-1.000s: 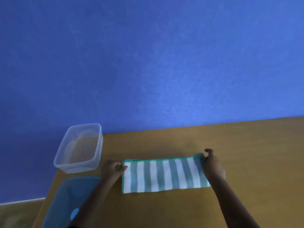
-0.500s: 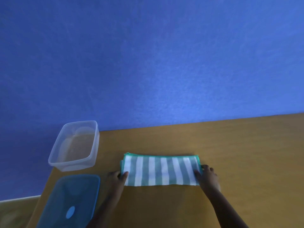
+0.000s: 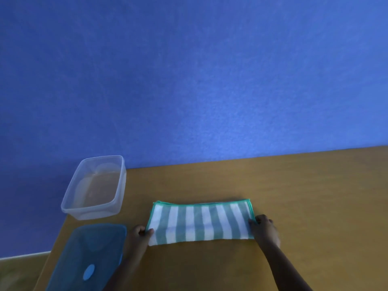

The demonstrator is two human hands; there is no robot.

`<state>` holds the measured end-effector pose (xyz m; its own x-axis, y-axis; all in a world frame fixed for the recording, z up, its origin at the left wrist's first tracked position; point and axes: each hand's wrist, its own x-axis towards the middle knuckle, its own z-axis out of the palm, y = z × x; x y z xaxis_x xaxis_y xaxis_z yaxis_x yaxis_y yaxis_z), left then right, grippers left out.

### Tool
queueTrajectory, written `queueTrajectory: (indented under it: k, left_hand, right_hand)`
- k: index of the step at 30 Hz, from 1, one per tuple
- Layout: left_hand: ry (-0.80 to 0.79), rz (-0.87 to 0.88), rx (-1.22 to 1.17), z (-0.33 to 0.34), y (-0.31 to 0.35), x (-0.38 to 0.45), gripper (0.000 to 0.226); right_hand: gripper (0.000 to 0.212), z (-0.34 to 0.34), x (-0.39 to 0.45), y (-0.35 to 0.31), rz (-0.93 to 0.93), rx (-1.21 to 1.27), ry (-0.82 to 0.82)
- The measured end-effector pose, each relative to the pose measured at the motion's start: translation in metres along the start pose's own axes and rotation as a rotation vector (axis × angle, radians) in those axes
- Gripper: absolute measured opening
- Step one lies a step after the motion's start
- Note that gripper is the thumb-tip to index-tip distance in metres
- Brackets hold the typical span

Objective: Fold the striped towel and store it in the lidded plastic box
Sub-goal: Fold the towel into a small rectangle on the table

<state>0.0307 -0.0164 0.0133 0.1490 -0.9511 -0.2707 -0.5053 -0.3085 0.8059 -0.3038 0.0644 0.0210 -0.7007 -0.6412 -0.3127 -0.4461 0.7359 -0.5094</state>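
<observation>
The green-and-white striped towel [image 3: 200,222] lies folded into a long strip on the wooden table [image 3: 294,196], its green hem along the far edge. My left hand [image 3: 139,238] pinches the towel's near left corner. My right hand [image 3: 263,228] pinches its near right corner. The clear plastic box [image 3: 94,187] stands open at the table's far left corner, with nothing in it. Its blue lid [image 3: 88,259] lies flat in front of the box, just left of my left forearm.
A blue wall [image 3: 189,80] rises directly behind the table's far edge. The table's left edge runs beside the box and lid, with floor [image 3: 19,271] beyond it. Bare wood stretches to the right of the towel.
Both hands slid from the towel's far corners back to its near corners. The towel stays folded into a strip, with its near edge now held at both ends.
</observation>
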Motion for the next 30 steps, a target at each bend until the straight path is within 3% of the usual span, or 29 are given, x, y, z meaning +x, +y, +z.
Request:
queueTrajectory:
  k: [3,5,9,11,13,15,18,20,23,26,30]
  left_hand:
    - [0.05,-0.005,0.039,0.002,0.001,-0.003,0.019]
    - [0.176,0.047,0.093,0.003,0.009,-0.012,0.005]
    - [0.326,0.451,0.236,0.016,0.028,-0.027,0.012]
    - [0.239,0.653,0.314,0.026,0.038,-0.031,0.016]
    - [0.085,0.8,0.431,0.038,0.044,-0.032,0.025]
    - [-0.03,0.877,0.563,0.054,0.046,-0.032,0.018]
    - [-0.143,0.822,0.722,0.064,0.039,-0.028,0.045]
    - [-0.166,0.784,0.777,0.06,0.031,-0.025,0.048]
    - [-0.218,0.706,0.846,0.053,0.021,-0.019,0.061]
    - [-0.264,0.618,0.874,0.048,0.021,-0.015,0.071]
    - [-0.212,0.572,0.858,0.044,0.017,-0.014,0.078]
  right_hand:
    - [0.036,0.001,-0.003,0.0,-0.003,-0.008,0.021]
    - [0.037,0.003,-0.009,-0.002,-0.005,0.012,0.08]
    - [0.041,0.016,-0.023,-0.019,-0.23,0.014,0.256]
    - [0.037,0.031,-0.03,-0.035,-0.411,0.008,0.242]
    - [0.037,0.049,-0.038,-0.051,-0.572,-0.025,0.132]
    - [0.043,0.07,-0.045,-0.061,-0.711,-0.086,0.001]
    - [0.052,0.091,-0.05,-0.064,-0.764,-0.169,-0.059]
    - [0.055,0.096,-0.045,-0.06,-0.774,-0.225,0.03]
    - [0.062,0.095,-0.034,-0.049,-0.736,-0.347,-0.015]
    - [0.063,0.086,-0.022,-0.041,-0.694,-0.341,0.042]
    - [0.067,0.071,-0.007,-0.025,-0.607,-0.442,0.041]
